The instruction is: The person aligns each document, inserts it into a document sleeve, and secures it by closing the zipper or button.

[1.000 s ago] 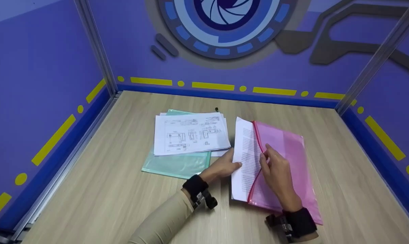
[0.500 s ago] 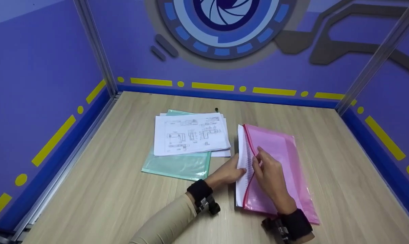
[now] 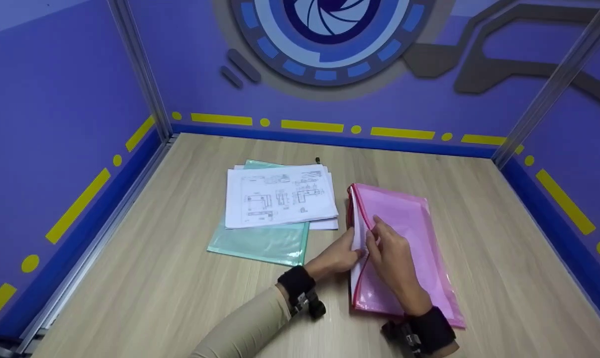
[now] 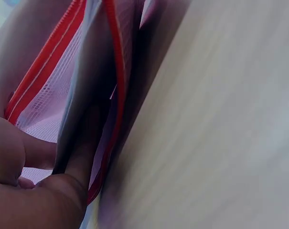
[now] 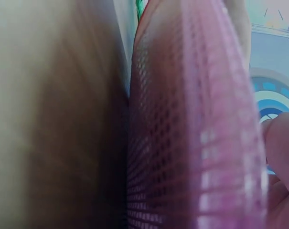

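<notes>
A pink mesh zipper folder [image 3: 404,209] lies in front of me, its red-edged mouth open toward the left. Inside that mouth sits a stack of white printed paper [image 3: 358,223], with only a narrow strip showing. My left hand [image 3: 336,256] pinches the paper's edge; in the left wrist view, thumb and finger of that hand [image 4: 34,191] are on either side of the paper [image 4: 80,81], between the two red zipper edges [image 4: 51,59]. With my right hand [image 3: 392,253] I pinch the folder's upper zipper edge and hold it raised. Mesh [image 5: 197,124] fills much of the right wrist view.
Left of the pink folder lies a green zipper folder [image 3: 260,243] with sheets of technical drawings [image 3: 280,196] on top. A small dark item [image 3: 317,160] shows behind those sheets. Blue-purple panels [image 3: 300,107] border the wooden table [image 3: 180,238].
The paper has gone deeper into the pink folder, from a wide strip showing to a narrow one. The folder and right hand shifted left; the left hand moved slightly right and nearer me.
</notes>
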The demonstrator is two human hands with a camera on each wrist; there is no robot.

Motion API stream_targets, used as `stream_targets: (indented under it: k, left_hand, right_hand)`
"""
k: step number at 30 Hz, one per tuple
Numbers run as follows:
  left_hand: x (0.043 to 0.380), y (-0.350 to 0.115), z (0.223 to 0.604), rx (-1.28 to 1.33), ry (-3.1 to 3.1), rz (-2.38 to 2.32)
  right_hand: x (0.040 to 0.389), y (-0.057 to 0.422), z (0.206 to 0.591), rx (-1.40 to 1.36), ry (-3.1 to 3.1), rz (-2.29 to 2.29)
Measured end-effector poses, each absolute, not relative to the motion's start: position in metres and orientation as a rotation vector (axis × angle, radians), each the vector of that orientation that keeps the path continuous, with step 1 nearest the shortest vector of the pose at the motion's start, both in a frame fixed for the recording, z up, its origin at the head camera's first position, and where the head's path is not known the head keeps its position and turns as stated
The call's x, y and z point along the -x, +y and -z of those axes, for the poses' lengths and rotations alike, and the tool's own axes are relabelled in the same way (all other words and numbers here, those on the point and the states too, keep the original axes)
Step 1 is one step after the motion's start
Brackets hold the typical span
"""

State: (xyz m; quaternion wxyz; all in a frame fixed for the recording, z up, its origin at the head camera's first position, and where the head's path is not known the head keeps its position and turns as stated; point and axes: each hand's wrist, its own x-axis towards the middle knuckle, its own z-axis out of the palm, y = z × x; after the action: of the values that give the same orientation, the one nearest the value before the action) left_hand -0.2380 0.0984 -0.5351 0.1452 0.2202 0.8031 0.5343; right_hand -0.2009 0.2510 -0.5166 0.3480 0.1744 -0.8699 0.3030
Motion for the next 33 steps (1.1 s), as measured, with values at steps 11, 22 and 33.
stream_targets:
  k: [11,22,33]
  left_hand:
    - [0.2352,0.0988,0.5405,-0.697,2.278,-1.558]
    - [0.2344,0.0994,0.5420,-0.696,2.211,-1.617]
    - [0.2400,0.0988,0.5402,-0.637,2.225,-1.519]
  right_hand:
    - [0.1986,0.2435,0.5167,-0.515,-2.233,-0.819]
    - [0.1968,0.2435,0.5180,-0.523,-2.256,-0.826]
    - [0.1993,0.2478,0.5164,-0.526,-2.231,-0.828]
